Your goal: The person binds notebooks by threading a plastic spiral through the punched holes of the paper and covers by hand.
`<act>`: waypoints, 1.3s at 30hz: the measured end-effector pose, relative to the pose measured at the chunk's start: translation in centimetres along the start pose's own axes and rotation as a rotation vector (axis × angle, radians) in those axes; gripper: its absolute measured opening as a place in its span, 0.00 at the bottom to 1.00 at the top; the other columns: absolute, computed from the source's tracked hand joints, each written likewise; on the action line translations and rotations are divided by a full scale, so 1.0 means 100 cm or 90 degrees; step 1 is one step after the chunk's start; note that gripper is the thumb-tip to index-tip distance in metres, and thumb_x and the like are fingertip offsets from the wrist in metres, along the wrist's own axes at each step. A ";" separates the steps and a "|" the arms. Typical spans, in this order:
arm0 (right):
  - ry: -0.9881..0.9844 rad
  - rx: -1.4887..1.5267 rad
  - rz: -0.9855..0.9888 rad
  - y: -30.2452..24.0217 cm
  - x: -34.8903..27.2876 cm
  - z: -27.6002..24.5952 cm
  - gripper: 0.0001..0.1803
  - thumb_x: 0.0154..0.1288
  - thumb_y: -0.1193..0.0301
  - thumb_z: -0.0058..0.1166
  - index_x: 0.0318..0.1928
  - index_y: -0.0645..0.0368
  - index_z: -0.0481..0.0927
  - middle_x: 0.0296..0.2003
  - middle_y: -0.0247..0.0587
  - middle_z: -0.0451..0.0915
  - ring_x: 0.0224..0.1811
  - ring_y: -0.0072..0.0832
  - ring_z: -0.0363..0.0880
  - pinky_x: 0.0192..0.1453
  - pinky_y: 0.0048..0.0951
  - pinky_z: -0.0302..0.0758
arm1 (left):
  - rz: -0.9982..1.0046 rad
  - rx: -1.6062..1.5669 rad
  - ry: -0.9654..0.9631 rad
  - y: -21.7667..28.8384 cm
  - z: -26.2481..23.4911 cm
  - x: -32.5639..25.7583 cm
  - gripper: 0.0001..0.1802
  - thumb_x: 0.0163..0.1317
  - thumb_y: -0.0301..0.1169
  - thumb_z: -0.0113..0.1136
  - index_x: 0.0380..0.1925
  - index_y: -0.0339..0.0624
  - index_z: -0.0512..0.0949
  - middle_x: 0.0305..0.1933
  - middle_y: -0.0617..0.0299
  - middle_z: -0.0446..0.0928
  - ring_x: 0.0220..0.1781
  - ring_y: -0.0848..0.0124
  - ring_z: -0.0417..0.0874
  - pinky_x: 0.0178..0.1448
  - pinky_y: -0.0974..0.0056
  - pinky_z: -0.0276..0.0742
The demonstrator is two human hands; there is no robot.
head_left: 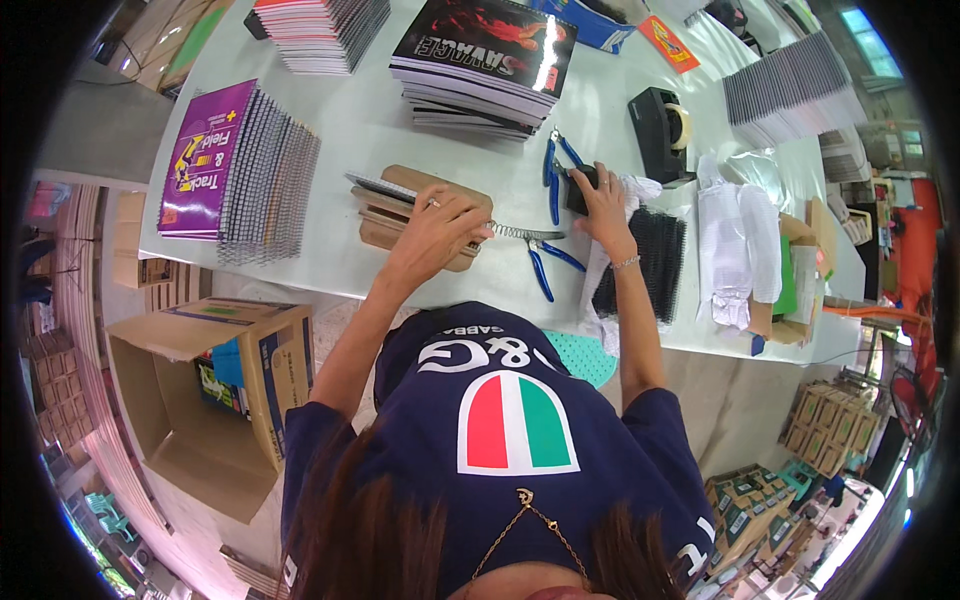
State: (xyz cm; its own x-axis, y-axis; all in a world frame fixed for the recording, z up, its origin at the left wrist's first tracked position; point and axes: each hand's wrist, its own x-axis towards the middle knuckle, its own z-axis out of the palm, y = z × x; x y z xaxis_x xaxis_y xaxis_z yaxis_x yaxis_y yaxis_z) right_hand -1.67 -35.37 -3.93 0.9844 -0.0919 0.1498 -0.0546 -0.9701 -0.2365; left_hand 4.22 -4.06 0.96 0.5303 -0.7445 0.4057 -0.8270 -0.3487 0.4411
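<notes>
The left hand (432,232) lies palm-down, fingers curled and pressing on a small stack of brown-covered notebooks (400,212) near the front edge of the white table (350,130), with a metal spiral binding wire (520,232) sticking out from under it toward three o'clock, its long axis running left to right. The right hand (603,205) is closed round a small black object (580,190) at about two o'clock from the wire's free end. Blue-handled pliers (548,262) lie just below that end, nearer the right hand.
</notes>
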 end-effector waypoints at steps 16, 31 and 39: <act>-0.210 0.344 -0.047 -0.048 0.009 0.042 0.51 0.47 0.57 0.71 0.70 0.47 0.58 0.65 0.64 0.57 0.65 0.63 0.57 0.69 0.53 0.59 | -0.051 -0.032 0.032 0.011 -0.006 0.002 0.12 0.61 0.35 0.60 0.43 0.44 0.80 0.48 0.60 0.77 0.56 0.65 0.76 0.74 0.50 0.55; -0.443 1.053 -0.033 -0.080 0.035 -0.038 0.58 0.46 0.25 0.54 0.65 0.60 0.72 0.55 0.38 0.74 0.55 0.28 0.69 0.63 0.31 0.65 | -0.336 0.126 0.200 0.030 0.001 -0.011 0.23 0.46 0.45 0.73 0.40 0.48 0.79 0.64 0.59 0.64 0.76 0.55 0.52 0.72 0.28 0.41; -0.343 0.491 -0.069 -0.097 0.045 -0.045 0.37 0.50 0.42 0.67 0.57 0.49 0.81 0.51 0.41 0.75 0.57 0.35 0.69 0.64 0.33 0.64 | -0.280 0.045 0.149 0.015 -0.001 -0.010 0.20 0.40 0.31 0.73 0.35 0.41 0.79 0.43 0.58 0.74 0.57 0.54 0.68 0.63 0.49 0.61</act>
State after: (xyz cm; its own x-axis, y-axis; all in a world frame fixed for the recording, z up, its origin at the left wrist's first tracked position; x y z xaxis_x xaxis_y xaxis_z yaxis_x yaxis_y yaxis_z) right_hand 2.55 -27.37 3.31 0.9329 0.2929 -0.2097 -0.0225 -0.5336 -0.8455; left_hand 2.49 -3.83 1.30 0.8523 -0.3732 0.3664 -0.5223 -0.6439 0.5591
